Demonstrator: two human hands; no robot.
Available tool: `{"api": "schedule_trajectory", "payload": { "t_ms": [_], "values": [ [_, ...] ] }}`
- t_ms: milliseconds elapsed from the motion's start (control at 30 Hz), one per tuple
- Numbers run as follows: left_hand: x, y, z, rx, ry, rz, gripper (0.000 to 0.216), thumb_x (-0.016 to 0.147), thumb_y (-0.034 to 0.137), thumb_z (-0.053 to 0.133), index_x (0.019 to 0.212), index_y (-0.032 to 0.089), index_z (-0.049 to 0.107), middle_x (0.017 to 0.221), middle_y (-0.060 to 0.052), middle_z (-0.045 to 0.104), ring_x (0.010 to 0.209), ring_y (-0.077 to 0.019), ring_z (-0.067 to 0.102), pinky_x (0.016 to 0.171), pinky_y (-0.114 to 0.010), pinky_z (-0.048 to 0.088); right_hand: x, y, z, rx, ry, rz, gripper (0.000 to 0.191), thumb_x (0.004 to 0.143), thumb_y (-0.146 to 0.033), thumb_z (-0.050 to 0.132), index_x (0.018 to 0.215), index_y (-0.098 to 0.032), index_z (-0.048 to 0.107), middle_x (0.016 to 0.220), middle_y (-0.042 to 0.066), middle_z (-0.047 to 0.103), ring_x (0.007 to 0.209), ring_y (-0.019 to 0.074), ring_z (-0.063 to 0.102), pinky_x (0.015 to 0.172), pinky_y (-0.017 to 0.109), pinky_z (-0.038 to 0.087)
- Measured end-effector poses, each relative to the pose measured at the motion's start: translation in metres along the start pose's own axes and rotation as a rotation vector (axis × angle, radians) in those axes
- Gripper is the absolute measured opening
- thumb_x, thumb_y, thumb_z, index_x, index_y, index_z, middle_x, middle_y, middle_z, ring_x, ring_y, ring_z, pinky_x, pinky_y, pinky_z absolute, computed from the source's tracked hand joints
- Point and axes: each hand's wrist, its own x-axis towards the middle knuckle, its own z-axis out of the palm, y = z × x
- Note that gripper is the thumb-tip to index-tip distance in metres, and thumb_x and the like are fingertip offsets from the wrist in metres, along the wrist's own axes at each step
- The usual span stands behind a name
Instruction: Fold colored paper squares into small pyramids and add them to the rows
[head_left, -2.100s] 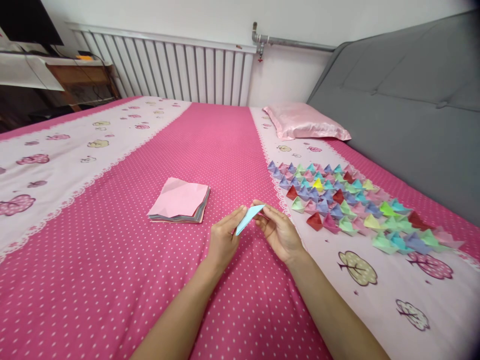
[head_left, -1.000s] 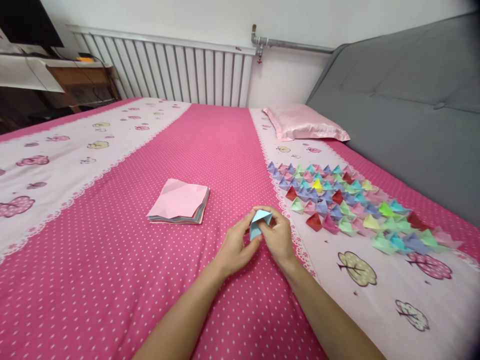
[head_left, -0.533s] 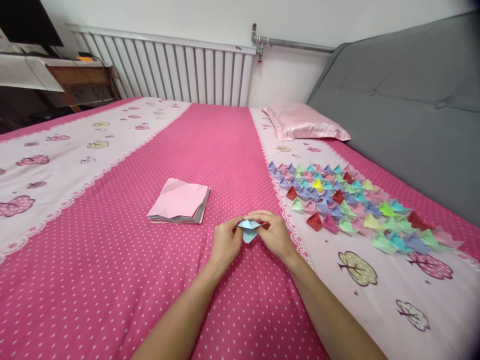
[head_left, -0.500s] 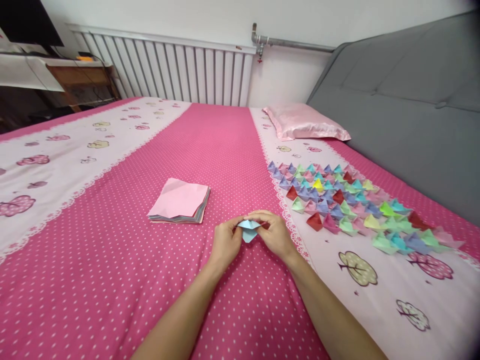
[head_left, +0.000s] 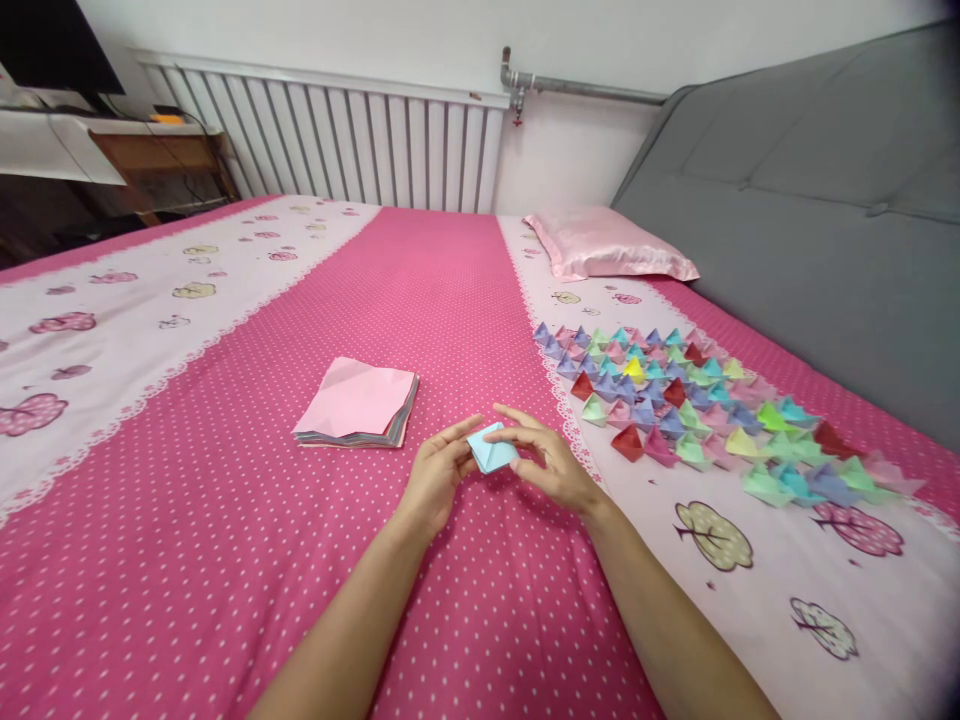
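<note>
A small light-blue folded paper (head_left: 491,450), now a flat diamond with a crease down it, is held above the pink dotted bedspread (head_left: 465,620). My left hand (head_left: 439,470) pinches its left corner between thumb and fingers. At the right side, my right hand (head_left: 551,465) has a finger lying over the paper's face and the thumb at its lower right edge; its other fingers are lifted. Left of my hands lies a stack of square paper sheets (head_left: 358,402), a pink one on top.
Rows of small folded paper boats (head_left: 675,390) in many colours stand on the bed at the right. Behind them are a pink pillow (head_left: 611,245) and a grey padded headboard (head_left: 817,180). A white radiator (head_left: 337,140) lines the wall; a desk (head_left: 157,150) stands far left.
The light-blue paper has gone from an opened, pointed shape to a flat diamond. My right hand's fingers have spread, and my left hand has shifted slightly left.
</note>
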Motion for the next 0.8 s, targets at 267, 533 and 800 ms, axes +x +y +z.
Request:
{"api": "schedule_trajectory", "payload": {
  "t_ms": [267, 533, 800],
  "values": [
    [-0.004, -0.001, 0.004, 0.015, -0.099, 0.095, 0.05, 0.068, 0.014, 0.064, 0.117, 0.011, 0.054, 0.098, -0.011, 0.068, 0.082, -0.0149, 0.064, 0.074, -0.025, 0.048, 0.005, 0.011, 0.017, 0.226, 0.161, 0.158, 0.026, 0.071, -0.029, 0.066, 0.095, -0.019, 0.066, 0.094, 0.006, 0.068, 0.085, 0.0202, 0.064, 0.078, 0.035, 0.05],
    [0.007, -0.018, -0.006, 0.334, -0.015, 0.135, 0.037, 0.068, 0.019, 0.066, 0.102, 0.006, 0.059, 0.08, -0.009, 0.068, 0.068, -0.0138, 0.062, 0.066, -0.025, 0.048, 0.006, 0.024, 0.021, 0.353, 0.196, 0.229, 0.053, 0.067, -0.024, 0.069, 0.113, -0.023, 0.045, 0.096, 0.004, 0.062, 0.083, 0.0174, 0.065, 0.071, 0.029, 0.053],
    [0.013, -0.027, -0.008, 1.296, 0.198, 0.421, 0.036, 0.073, 0.011, 0.055, 0.11, 0.014, 0.055, 0.094, -0.009, 0.062, 0.069, -0.0145, 0.061, 0.07, -0.029, 0.048, 0.008, 0.048, 0.032, -0.11, 0.226, 0.27, 0.028, 0.071, -0.023, 0.061, 0.099, -0.018, 0.055, 0.096, 0.007, 0.063, 0.077, 0.0187, 0.064, 0.067, 0.032, 0.053]
  ]
}}
